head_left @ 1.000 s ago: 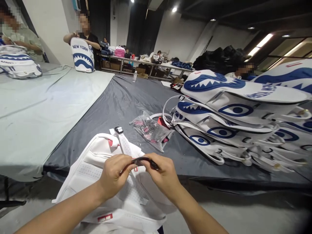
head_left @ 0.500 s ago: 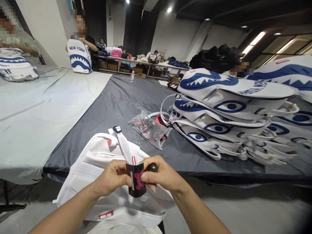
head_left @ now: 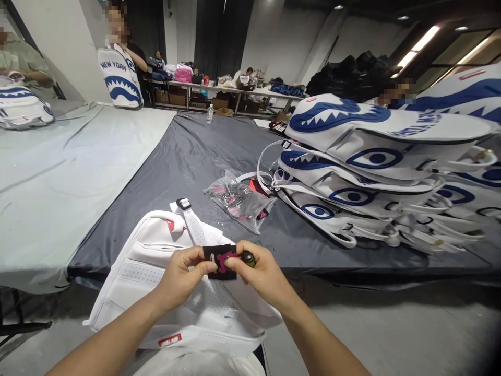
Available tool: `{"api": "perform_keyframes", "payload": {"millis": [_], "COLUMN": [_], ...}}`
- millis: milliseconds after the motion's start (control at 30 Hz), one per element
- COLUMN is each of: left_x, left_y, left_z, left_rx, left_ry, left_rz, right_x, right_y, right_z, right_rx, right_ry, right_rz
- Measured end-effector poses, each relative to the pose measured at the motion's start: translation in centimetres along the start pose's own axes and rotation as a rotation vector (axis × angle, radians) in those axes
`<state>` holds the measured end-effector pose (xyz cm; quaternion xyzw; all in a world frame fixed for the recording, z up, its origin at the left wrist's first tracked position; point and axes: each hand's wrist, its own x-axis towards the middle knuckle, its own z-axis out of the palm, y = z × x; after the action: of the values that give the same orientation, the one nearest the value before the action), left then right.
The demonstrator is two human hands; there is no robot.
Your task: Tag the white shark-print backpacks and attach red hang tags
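Between my two hands is a black tag with a pink bear-like figure, held above a white backpack. My left hand pinches the tag's left end between thumb and fingers. Its right end is in my right hand, with the thumb pressed on the pink figure. A dark, round-ended handle with some green is also tucked in my right hand; the rest of that tool is hidden. The white backpack lies at the table's front edge, straps upward, a red label near its bottom.
A clear plastic bag of black and pink pieces lies behind the backpack. Stacked white-and-blue shark-face backpacks fill the right of the dark-covered table. A bottle stands farther back. Across the table, a person holds a NEW YORK backpack.
Both hands have risen slightly with the tag, which has turned from nearly upright to lying lengthwise between them. The co-worker's backpack across the table has tilted a little.
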<state>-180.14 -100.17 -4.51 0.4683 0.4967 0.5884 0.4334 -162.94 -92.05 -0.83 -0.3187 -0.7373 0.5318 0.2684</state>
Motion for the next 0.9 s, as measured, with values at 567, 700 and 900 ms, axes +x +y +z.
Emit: {"api": "perform_keyframes", "payload": {"millis": [567,700,900], "left_x": [0.6,0.8,1.0], "left_y": [-1.7,-1.7,-1.6], "left_z": [-1.7,-1.8,-1.9], "left_rx": [0.134,0.204,0.265], "left_ry": [0.215,0.222,0.220], "left_rz": [0.183,0.159,0.266], "right_x": [7.0,10.5,14.5], "right_y": [13.6,16.7,18.0], "right_z": [-11.9,-13.7,-12.4], "right_rx": [0.003,-0.097,-0.287], "right_ry": [0.660,0.756,0.649], "right_rz": [0.591,0.686,0.693]}}
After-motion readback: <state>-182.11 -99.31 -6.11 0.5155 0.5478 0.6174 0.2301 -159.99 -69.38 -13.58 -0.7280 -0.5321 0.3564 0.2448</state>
